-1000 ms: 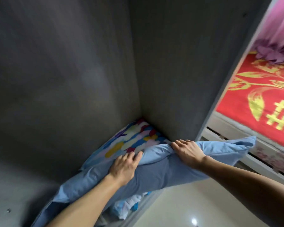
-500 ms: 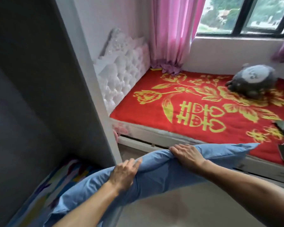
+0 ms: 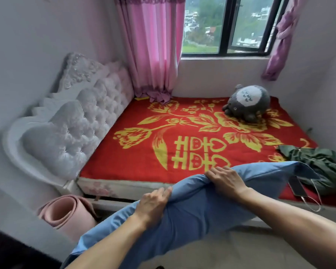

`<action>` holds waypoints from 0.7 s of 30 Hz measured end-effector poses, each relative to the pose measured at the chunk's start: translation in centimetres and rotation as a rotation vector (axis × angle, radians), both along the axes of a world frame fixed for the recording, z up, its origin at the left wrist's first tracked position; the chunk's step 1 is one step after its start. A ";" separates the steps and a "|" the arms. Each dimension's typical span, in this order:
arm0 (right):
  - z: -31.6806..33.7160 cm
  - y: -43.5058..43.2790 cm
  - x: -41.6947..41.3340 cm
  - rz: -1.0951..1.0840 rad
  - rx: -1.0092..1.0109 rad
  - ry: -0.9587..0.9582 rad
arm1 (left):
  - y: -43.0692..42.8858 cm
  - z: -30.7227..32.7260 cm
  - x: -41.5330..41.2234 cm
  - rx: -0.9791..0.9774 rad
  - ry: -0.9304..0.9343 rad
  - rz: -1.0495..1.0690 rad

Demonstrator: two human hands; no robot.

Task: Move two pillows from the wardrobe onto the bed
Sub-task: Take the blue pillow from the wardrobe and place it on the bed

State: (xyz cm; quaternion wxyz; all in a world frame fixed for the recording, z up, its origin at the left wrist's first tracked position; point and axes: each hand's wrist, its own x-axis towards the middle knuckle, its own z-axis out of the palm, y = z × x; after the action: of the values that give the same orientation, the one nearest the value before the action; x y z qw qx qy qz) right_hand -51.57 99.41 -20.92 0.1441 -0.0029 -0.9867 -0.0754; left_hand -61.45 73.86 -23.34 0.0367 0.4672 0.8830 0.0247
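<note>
Both hands, left (image 3: 153,205) and right (image 3: 227,181), grip the blue pillow (image 3: 192,212) with fingers curled into it, low centre of frame, before the red-blanketed bed (image 3: 144,156); pink curtain (image 3: 151,45) upper centre.

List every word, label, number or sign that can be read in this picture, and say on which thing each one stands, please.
"囍" (double happiness sign, in yellow): woven large on the red blanket of the bed, near its front edge.
Phone on the blanket: screen dark, no text to read.
Blue pillow, plush toy, pink curtain: no writing.
Buildings outside the window: too small and blurred for any sign.
</note>
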 end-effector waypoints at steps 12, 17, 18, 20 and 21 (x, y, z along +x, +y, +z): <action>1.4 5.9 -16.8 -0.140 -0.103 -0.042 | 6.9 2.1 -20.1 0.044 0.110 -0.163; 0.5 8.1 -25.0 -0.135 -0.114 -0.102 | 8.2 2.3 -27.3 0.032 0.134 -0.118; 0.2 8.5 -26.9 -0.118 -0.124 -0.103 | 8.4 2.3 -28.8 0.019 0.125 -0.101; -0.2 9.3 -31.1 -0.071 -0.129 -0.114 | 8.6 1.9 -31.8 -0.007 0.116 -0.055; -0.5 9.7 -33.4 -0.047 -0.126 -0.121 | 8.7 1.7 -33.5 -0.021 0.113 -0.025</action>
State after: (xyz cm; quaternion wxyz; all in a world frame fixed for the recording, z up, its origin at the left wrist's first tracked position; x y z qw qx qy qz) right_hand -84.93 109.08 -21.44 0.0818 -0.0307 -0.9960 -0.0168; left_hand -94.91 82.61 -21.60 -0.0081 0.4783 0.8781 -0.0115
